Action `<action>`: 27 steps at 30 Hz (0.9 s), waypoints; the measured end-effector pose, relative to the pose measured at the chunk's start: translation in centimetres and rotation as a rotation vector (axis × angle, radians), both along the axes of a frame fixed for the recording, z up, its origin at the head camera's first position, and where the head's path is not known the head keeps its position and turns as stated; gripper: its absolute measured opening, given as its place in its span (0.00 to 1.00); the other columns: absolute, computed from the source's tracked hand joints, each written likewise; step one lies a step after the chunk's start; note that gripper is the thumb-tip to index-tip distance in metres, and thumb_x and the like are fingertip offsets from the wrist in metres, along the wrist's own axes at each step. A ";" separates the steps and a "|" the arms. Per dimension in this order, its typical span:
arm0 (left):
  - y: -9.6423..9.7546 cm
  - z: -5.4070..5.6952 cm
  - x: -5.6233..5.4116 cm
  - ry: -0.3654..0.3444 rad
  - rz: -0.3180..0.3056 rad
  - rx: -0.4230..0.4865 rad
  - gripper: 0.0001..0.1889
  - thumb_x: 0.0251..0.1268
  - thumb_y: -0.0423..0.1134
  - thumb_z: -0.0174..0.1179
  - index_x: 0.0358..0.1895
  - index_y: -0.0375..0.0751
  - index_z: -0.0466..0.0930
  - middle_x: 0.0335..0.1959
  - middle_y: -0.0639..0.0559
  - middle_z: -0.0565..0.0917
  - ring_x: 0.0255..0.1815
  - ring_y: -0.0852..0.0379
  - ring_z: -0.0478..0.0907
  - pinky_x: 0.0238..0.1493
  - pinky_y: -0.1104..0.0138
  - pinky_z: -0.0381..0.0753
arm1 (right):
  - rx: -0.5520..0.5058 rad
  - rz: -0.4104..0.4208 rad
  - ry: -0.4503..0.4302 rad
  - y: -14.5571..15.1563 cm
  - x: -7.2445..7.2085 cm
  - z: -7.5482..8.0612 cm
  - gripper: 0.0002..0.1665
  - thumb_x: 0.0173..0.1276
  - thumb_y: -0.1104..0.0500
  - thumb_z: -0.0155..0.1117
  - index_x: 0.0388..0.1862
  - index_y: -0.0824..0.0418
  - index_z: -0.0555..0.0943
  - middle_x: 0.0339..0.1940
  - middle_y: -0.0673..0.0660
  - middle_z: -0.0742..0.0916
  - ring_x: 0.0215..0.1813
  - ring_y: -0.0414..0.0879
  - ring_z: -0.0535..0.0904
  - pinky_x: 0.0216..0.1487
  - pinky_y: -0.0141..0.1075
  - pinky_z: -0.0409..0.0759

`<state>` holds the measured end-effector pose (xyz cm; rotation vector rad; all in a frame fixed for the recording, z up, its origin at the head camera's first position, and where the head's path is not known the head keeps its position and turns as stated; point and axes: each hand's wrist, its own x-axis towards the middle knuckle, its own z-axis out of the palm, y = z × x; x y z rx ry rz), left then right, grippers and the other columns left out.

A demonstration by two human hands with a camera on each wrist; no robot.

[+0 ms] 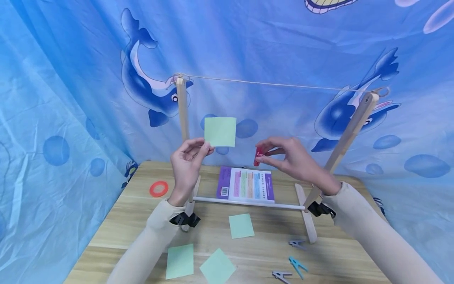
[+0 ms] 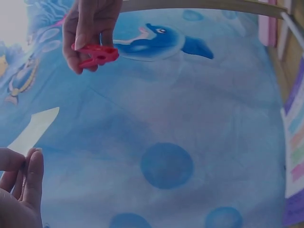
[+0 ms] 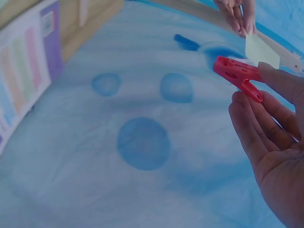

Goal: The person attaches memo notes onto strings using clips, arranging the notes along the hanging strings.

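My left hand (image 1: 188, 163) pinches a pale green square of paper (image 1: 220, 132) at its lower left corner, holding it upright over the table. In my right hand (image 1: 291, 157) a red clothespin (image 1: 258, 156) is pinched between thumb and fingers; the right wrist view shows the clothespin (image 3: 237, 75) by its handle ends. Both hands are raised below a string (image 1: 269, 83) stretched between two wooden posts, the left post (image 1: 182, 106) and the right post (image 1: 351, 130). The paper and the clothespin are apart.
Three more green paper squares lie on the wooden table (image 1: 120, 232), one (image 1: 241, 226) near the rack's white bar (image 1: 248, 202). Two grey clothespins and a blue clothespin (image 1: 298, 267) lie front right. A purple and white book (image 1: 246, 184) and an orange tape ring (image 1: 159, 189) are farther back.
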<state>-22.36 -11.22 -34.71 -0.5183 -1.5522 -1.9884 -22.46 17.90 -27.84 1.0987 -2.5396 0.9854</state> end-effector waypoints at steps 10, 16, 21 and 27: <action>0.9 3.4 -1.1 0.113 0.042 0.071 0.11 0.69 0.28 0.67 0.51 0.26 0.85 0.36 0.52 0.92 0.37 0.58 0.92 0.49 0.58 0.92 | -0.100 0.065 0.102 -1.8 -0.6 3.4 0.16 0.69 0.58 0.75 0.55 0.55 0.87 0.43 0.49 0.92 0.48 0.40 0.89 0.54 0.33 0.90; 1.2 4.3 -1.4 0.138 0.090 0.095 0.12 0.69 0.31 0.68 0.51 0.27 0.86 0.35 0.53 0.93 0.37 0.58 0.92 0.49 0.58 0.92 | -0.168 0.075 0.154 -2.6 -0.8 5.5 0.16 0.70 0.60 0.74 0.56 0.58 0.87 0.45 0.51 0.93 0.48 0.39 0.90 0.54 0.30 0.89; 1.3 5.2 -1.5 0.165 0.133 0.131 0.12 0.68 0.30 0.69 0.51 0.27 0.87 0.36 0.50 0.93 0.36 0.57 0.92 0.47 0.60 0.92 | -0.217 0.077 0.197 -3.4 -1.0 7.5 0.16 0.69 0.62 0.74 0.55 0.61 0.87 0.45 0.53 0.93 0.47 0.38 0.90 0.53 0.30 0.89; 1.1 5.8 -1.5 0.206 0.168 0.127 0.13 0.68 0.29 0.68 0.52 0.28 0.87 0.38 0.48 0.93 0.36 0.57 0.92 0.46 0.60 0.92 | -0.230 0.056 0.211 -4.3 -0.9 9.9 0.16 0.71 0.60 0.73 0.56 0.59 0.87 0.46 0.52 0.92 0.47 0.37 0.89 0.55 0.31 0.89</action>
